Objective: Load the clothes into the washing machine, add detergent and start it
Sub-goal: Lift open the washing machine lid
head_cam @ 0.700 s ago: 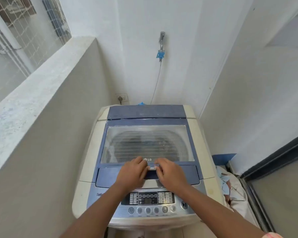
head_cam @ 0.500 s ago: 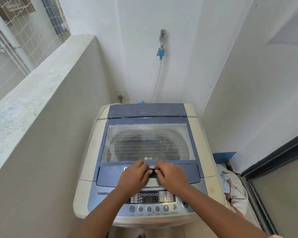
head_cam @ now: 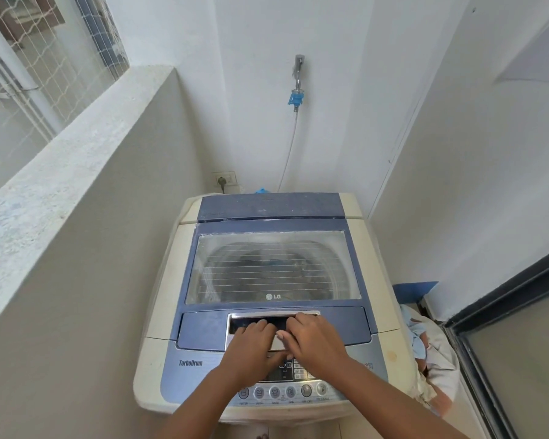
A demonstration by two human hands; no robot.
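- White balcony walls close in around a top-loading washing machine (head_cam: 267, 312), its glass lid (head_cam: 273, 267) shut.
- Left hand (head_cam: 251, 350) and right hand (head_cam: 314, 340), fingers curled, press on the lid's front handle recess (head_cam: 254, 321).
- Beside the machine's right flank, crumpled clothes (head_cam: 431, 353).
- Behind it, a wall tap (head_cam: 298, 71).

White walls (head_cam: 330, 90), wall tap (head_cam: 299, 67), netted window (head_cam: 45, 58), concrete ledge (head_cam: 61, 160), daylight
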